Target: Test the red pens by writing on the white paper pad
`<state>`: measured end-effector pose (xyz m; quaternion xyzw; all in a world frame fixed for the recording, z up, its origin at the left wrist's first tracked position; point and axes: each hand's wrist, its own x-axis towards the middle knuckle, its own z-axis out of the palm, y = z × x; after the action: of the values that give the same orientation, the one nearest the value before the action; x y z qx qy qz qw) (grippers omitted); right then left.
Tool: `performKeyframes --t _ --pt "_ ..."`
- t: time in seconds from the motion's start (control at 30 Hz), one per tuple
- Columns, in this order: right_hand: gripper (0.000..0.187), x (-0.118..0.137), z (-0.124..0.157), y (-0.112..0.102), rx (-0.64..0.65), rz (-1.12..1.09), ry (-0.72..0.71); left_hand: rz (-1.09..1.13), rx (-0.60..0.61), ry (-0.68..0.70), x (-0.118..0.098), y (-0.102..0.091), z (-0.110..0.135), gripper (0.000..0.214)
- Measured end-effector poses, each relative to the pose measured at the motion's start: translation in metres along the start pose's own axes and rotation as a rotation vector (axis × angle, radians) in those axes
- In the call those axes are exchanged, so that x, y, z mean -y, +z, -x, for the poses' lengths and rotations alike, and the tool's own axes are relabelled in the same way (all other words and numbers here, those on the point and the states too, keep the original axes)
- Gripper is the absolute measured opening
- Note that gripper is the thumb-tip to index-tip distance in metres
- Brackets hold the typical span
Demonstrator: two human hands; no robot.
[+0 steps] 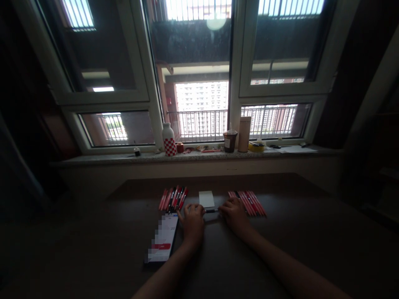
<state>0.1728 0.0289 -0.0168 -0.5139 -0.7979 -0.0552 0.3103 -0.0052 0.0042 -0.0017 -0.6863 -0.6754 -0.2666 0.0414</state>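
Note:
My left hand [193, 220] and my right hand [233, 214] rest on a dark table [296, 232], fingers curled, and together grip a dark pen [212, 211] held level between them. Just beyond the pen lies a small white paper pad [206, 199]. A row of red and pink pens [173, 198] lies to the left of the pad. Another row of pink pens [247, 202] lies to the right, next to my right hand. A phone with a lit screen [162, 243] lies flat beside my left wrist.
A stone windowsill [102, 158] runs behind the table and carries a red-and-white checked bottle [168, 140], a dark drink cup [230, 141], a tall tan flask [244, 133], a yellow tape roll [256, 146] and papers [296, 149]. Large windows stand above it.

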Motion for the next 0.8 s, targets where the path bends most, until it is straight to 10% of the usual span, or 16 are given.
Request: performKeyframes --t 0.8 --pt "0.017 0.0013 0.0006 -0.0023 0.002 -0.014 -0.012 -0.008 -0.008 0.024 0.0019 0.0046 0.0001 0.02"
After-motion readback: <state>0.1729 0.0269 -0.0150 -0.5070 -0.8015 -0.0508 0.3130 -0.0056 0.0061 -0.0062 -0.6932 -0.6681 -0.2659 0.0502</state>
